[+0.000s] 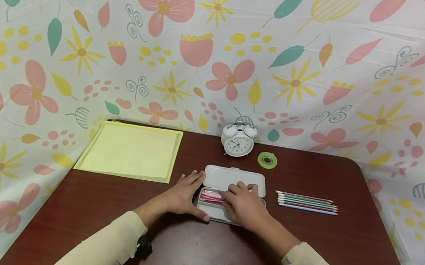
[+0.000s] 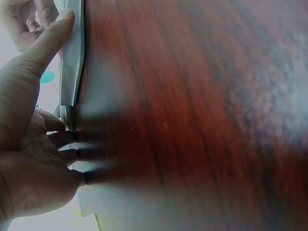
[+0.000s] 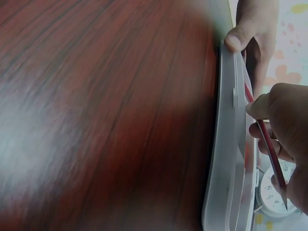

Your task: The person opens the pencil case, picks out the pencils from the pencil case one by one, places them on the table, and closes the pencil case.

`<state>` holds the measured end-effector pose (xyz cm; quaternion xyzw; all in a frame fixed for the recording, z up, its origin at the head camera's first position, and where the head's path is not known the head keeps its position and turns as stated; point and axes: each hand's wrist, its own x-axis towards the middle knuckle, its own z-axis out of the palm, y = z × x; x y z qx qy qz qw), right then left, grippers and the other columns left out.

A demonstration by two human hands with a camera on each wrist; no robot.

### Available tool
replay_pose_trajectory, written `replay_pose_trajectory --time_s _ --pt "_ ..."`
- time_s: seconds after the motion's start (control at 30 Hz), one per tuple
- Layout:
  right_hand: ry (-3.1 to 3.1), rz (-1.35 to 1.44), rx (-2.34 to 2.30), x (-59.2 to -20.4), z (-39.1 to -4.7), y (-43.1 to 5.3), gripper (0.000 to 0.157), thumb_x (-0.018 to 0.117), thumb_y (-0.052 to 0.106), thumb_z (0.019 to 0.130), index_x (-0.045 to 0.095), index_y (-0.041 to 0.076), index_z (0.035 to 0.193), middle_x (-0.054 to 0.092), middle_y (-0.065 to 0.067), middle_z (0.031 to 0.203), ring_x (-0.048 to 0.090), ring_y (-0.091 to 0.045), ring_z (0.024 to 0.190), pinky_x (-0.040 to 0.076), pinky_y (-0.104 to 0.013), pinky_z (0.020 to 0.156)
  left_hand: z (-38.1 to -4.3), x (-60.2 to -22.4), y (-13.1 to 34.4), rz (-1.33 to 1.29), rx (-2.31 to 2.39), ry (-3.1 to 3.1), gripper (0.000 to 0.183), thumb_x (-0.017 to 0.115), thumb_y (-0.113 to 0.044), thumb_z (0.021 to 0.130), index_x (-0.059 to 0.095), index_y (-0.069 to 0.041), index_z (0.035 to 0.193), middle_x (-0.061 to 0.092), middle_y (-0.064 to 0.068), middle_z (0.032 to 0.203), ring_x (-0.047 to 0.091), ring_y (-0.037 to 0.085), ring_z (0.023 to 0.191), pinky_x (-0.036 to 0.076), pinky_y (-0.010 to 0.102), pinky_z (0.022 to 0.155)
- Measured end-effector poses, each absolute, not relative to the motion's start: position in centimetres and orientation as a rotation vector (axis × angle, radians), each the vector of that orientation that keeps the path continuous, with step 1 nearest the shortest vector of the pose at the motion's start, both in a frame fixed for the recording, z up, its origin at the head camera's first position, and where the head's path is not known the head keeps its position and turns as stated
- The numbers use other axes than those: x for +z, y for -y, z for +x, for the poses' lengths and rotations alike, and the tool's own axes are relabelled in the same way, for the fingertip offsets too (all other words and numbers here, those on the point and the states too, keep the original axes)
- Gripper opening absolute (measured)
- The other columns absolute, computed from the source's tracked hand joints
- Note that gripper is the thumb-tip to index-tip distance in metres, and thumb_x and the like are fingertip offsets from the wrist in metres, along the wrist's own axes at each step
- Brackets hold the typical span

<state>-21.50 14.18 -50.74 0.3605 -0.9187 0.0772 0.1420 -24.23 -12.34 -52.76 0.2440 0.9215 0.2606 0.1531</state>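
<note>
A white pencil case [image 1: 235, 179] lies on the table with its lid folded back. Several pink and red pencils [image 1: 211, 196] are in its back compartment. My left hand [image 1: 183, 196] spans the left end of the case, fingers spread and fairly straight, thumb against the front edge. Over the right part of the case, my right hand [image 1: 247, 206] pinches a dark red pencil [image 3: 271, 150] between thumb and fingers. The pencil's sharpened tip shows below that hand in the right wrist view; its other end is down at the case.
Several pencils [image 1: 307, 203] lie in a row to the right. A white alarm clock [image 1: 238, 142] and a green roll of tape [image 1: 267, 160] stand behind the case. Yellow sheets [image 1: 131, 150] lie at the back left. A flowered cloth [image 1: 232, 53] hangs behind the table.
</note>
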Motion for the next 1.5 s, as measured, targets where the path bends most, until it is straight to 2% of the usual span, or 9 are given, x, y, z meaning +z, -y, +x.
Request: replay_pose_trajectory --time_s 0.13,0.2,0.33,0.6,0.93,1.0,1.13,1.27,1.5 --pt "2.645 1.049 0.174 -50.7 -21.6 -13.5 0.006 0.083 0.023 0.099 0.080 0.020 0.104 0.066 0.003 0.096 0.059 -0.021 0.091 0.051 -0.056 0.085 -24.3 -52.7 12.3 0.706 0.759 -2.630 0.146 0.088 -0.080 0.075 0.017 -0.004 0.177 0.018 0.018 0.186 0.007 0.039 0.175 0.008 0.063 0.141" --pt "2.642 1.055 0.156 -50.7 -21.7 -13.3 0.005 0.083 0.022 0.099 0.078 0.021 0.100 0.066 0.003 0.095 0.058 -0.021 0.091 0.051 -0.056 0.086 -24.1 -52.1 12.2 0.696 0.768 -2.614 0.147 0.093 -0.074 0.073 0.016 -0.004 0.177 0.016 0.017 0.186 0.005 0.039 0.175 0.006 0.063 0.141" --pt "2.652 1.059 0.146 -50.7 -21.7 -13.1 0.006 0.081 0.023 0.100 0.076 0.021 0.098 0.065 0.003 0.096 0.059 -0.021 0.092 0.052 -0.057 0.088 -24.3 -52.5 12.2 0.694 0.771 -2.616 0.151 0.091 -0.080 0.071 0.015 -0.006 0.178 0.015 0.016 0.187 0.005 0.038 0.175 0.007 0.065 0.141" --pt "2.603 1.055 0.204 -51.0 -21.9 -13.5 0.008 0.083 0.023 0.098 0.076 0.022 0.096 0.063 0.004 0.093 0.057 -0.021 0.089 0.051 -0.057 0.086 -24.1 -52.1 12.0 0.689 0.717 -2.639 0.142 0.095 -0.066 0.078 0.016 -0.003 0.177 0.016 0.018 0.186 0.007 0.040 0.175 0.009 0.064 0.141" --pt "2.597 1.004 0.316 -49.9 -22.3 -15.0 0.010 0.088 0.027 0.096 0.082 0.025 0.104 0.064 0.004 0.098 0.057 -0.021 0.095 0.052 -0.062 0.092 -24.1 -52.9 12.4 0.716 0.773 -2.644 0.147 0.089 -0.081 0.074 0.018 -0.003 0.177 0.018 0.019 0.185 0.008 0.041 0.174 0.009 0.064 0.141" --pt "2.606 0.994 0.330 -49.7 -22.3 -15.4 0.010 0.088 0.027 0.096 0.081 0.025 0.104 0.064 0.003 0.099 0.056 -0.022 0.096 0.051 -0.063 0.093 -24.0 -52.4 12.3 0.708 0.786 -2.631 0.147 0.092 -0.076 0.073 0.018 -0.003 0.177 0.018 0.020 0.185 0.008 0.041 0.174 0.008 0.065 0.140" --pt "2.601 0.981 0.352 -49.5 -22.4 -16.4 0.010 0.087 0.026 0.097 0.081 0.025 0.105 0.064 0.003 0.100 0.055 -0.021 0.096 0.048 -0.058 0.088 -24.0 -52.5 12.3 0.699 0.771 -2.635 0.146 0.092 -0.074 0.074 0.018 -0.002 0.177 0.019 0.021 0.185 0.009 0.042 0.174 0.009 0.065 0.140" --pt "2.569 0.980 0.393 -49.3 -22.3 -17.7 0.010 0.088 0.023 0.096 0.082 0.024 0.104 0.063 0.004 0.098 0.054 -0.018 0.095 0.046 -0.054 0.083 -23.9 -51.9 12.1 0.684 0.749 -2.629 0.143 0.096 -0.066 0.076 0.017 -0.002 0.177 0.018 0.020 0.185 0.007 0.040 0.175 0.007 0.063 0.141" --pt "2.542 0.985 0.454 -49.2 -22.5 -21.3 0.016 0.091 0.018 0.092 0.083 0.022 0.106 0.062 0.005 0.100 0.048 -0.014 0.091 0.039 -0.047 0.081 -23.9 -52.1 12.1 0.674 0.758 -2.620 0.143 0.095 -0.067 0.076 0.016 -0.003 0.177 0.016 0.019 0.186 0.005 0.040 0.175 0.005 0.063 0.141"
